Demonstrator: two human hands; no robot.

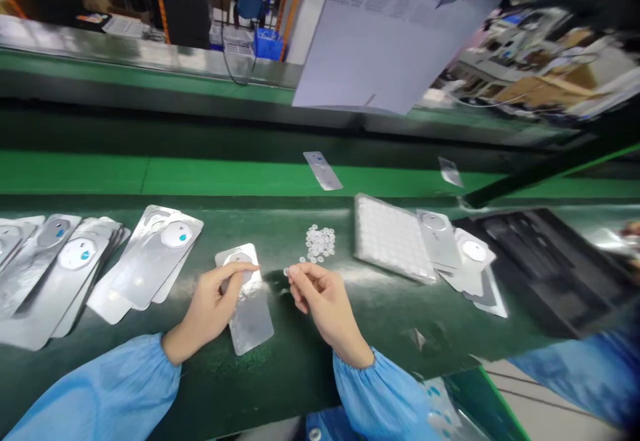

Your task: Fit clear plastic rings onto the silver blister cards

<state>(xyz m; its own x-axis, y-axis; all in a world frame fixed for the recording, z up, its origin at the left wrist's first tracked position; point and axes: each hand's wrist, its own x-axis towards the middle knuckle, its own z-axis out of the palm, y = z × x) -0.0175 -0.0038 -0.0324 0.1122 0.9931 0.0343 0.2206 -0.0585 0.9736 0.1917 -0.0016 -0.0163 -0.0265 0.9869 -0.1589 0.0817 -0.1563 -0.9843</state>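
Note:
My left hand point(213, 304) rests on a flat silvery plate point(250, 318) lying on the dark green bench, its fingers pressing the plate's round upper part. Just to the right, my right hand point(320, 298) pinches a small clear round piece point(287, 271) between thumb and fingertips. A little heap of the same clear round pieces point(320, 241) lies just beyond my right hand.
Fanned stacks of silvery plates point(75, 261) lie at the left. A white tray point(390, 238) and more plates point(470, 261) sit at the right, beside a black tray point(540, 261). One plate point(323, 170) lies on the green conveyor belt point(150, 174). Another person's blue sleeve point(575, 368) is at right.

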